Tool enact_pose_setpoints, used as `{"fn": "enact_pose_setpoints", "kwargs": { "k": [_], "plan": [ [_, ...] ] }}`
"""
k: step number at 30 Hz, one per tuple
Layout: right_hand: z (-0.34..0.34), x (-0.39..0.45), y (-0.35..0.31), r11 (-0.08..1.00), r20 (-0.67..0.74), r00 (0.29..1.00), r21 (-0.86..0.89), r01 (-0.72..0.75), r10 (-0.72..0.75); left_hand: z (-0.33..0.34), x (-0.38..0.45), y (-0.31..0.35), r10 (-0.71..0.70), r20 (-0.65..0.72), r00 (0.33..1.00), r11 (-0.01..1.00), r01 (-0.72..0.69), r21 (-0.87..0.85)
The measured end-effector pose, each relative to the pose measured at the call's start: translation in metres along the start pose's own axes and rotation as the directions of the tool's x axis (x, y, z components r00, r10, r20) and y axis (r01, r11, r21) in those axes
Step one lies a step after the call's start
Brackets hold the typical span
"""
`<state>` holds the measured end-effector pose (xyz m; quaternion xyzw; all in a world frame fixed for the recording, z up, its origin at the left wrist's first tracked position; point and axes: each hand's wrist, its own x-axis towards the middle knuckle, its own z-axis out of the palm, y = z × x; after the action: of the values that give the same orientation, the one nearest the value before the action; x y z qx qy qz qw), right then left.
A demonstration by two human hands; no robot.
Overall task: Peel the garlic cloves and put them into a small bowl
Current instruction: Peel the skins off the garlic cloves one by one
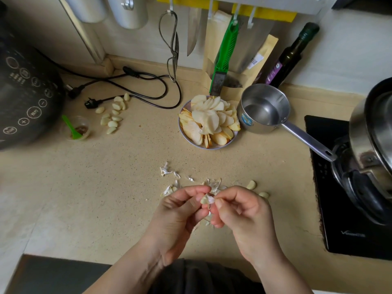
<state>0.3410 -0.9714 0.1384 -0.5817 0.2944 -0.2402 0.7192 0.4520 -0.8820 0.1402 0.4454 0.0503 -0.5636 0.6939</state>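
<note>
Near desk [118, 187] front edge: left hand [180, 217] and right hand [244, 215] pinch garlic clove [205, 200] mid-air, skin half off. Peeled cloves [112, 115] far left. Bare desk left of hands. Stove [343, 209] cut off right.

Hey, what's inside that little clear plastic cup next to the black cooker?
The clear plastic cup holds a green spoon and a small brownish residue at the bottom. What the residue is cannot be told, and the spoon covers part of the bottom. No garlic is in it.
</note>
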Motion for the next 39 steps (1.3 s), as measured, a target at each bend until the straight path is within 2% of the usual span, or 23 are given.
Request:
{"fn": "enact_pose_setpoints", "kwargs": {
  "k": [3, 5, 6, 8, 11, 12, 14, 15, 17, 18, 20, 22, 25, 27, 30, 36, 39],
  "plan": [
    [0.000, 0.001, 0.003, 0.980, -0.087, 0.994, -0.195, 0.046, -0.064, -0.001, -0.001, 0.004, 0.089, 0.013, 0.996, 0.985, -0.090, 0.148],
    [-0.002, 0.004, 0.004, 0.953, -0.072, 0.992, -0.293, 0.078, -0.103, 0.000, -0.001, 0.007, 0.093, 0.055, 0.994, 0.974, -0.102, 0.200],
    [-0.003, 0.005, 0.003, 0.956, -0.056, 0.994, -0.283, 0.075, -0.095, 0.000, -0.001, 0.008, 0.082, 0.062, 0.995, 0.974, -0.093, 0.207],
    [-0.005, 0.004, 0.002, 0.989, -0.011, 0.999, -0.145, 0.037, -0.039, -0.001, -0.001, 0.008, 0.034, 0.069, 0.997, 0.989, -0.044, 0.142],
    [-0.004, 0.005, 0.002, 0.975, 0.068, 0.995, 0.201, -0.090, 0.078, -0.003, -0.001, 0.006, -0.051, 0.114, 0.992, 0.998, 0.053, -0.018],
    [-0.005, 0.007, 0.005, 0.944, 0.037, 0.993, 0.307, -0.120, 0.114, -0.004, -0.001, 0.005, -0.072, 0.135, 0.988, 0.995, 0.079, -0.052],
    [-0.014, 0.013, 0.012, 0.887, -0.122, 0.973, 0.445, -0.122, 0.194, -0.006, -0.002, 0.004, -0.100, 0.172, 0.980, 0.990, 0.115, -0.080],
    [-0.019, 0.016, 0.014, 0.904, -0.207, 0.954, 0.413, -0.114, 0.215, -0.007, -0.002, 0.005, -0.104, 0.190, 0.976, 0.988, 0.123, -0.095],
    [-0.026, 0.023, 0.022, 0.976, -0.295, 0.933, 0.132, -0.173, 0.206, -0.008, -0.002, 0.006, -0.088, 0.224, 0.971, 0.982, 0.122, -0.146],
    [-0.027, 0.026, 0.026, 0.974, -0.275, 0.941, -0.052, -0.220, 0.197, -0.008, -0.001, 0.006, -0.071, 0.228, 0.971, 0.980, 0.110, -0.164],
    [-0.024, 0.028, 0.034, 0.896, -0.169, 0.965, -0.365, -0.251, 0.201, -0.008, 0.000, 0.005, -0.030, 0.197, 0.980, 0.987, 0.061, -0.151],
    [-0.018, 0.025, 0.032, 0.849, -0.108, 0.980, -0.490, -0.200, 0.169, -0.008, 0.001, 0.003, 0.035, 0.126, 0.991, 0.997, -0.026, -0.076],
    [-0.013, 0.017, 0.017, 0.921, -0.080, 0.997, -0.387, -0.036, 0.006, -0.009, 0.002, 0.001, 0.182, 0.072, 0.981, 0.978, -0.188, 0.089],
    [-0.007, 0.011, 0.005, 0.948, -0.026, 0.996, -0.311, 0.071, -0.083, -0.009, 0.002, 0.002, 0.277, 0.079, 0.958, 0.923, -0.288, 0.253],
    [-0.001, 0.009, -0.004, 0.920, 0.022, 0.992, -0.372, 0.125, -0.126, -0.009, 0.002, 0.005, 0.360, 0.130, 0.924, 0.827, -0.381, 0.413],
    [0.001, 0.007, -0.005, 0.956, 0.009, 0.989, -0.255, 0.145, -0.147, -0.001, 0.002, 0.002, 0.369, 0.108, 0.923, 0.866, -0.383, 0.321],
    [0.001, 0.007, -0.004, 0.958, -0.003, 0.989, -0.250, 0.140, -0.145, 0.000, 0.001, 0.003, 0.362, 0.098, 0.927, 0.875, -0.374, 0.307]
  ]
}}
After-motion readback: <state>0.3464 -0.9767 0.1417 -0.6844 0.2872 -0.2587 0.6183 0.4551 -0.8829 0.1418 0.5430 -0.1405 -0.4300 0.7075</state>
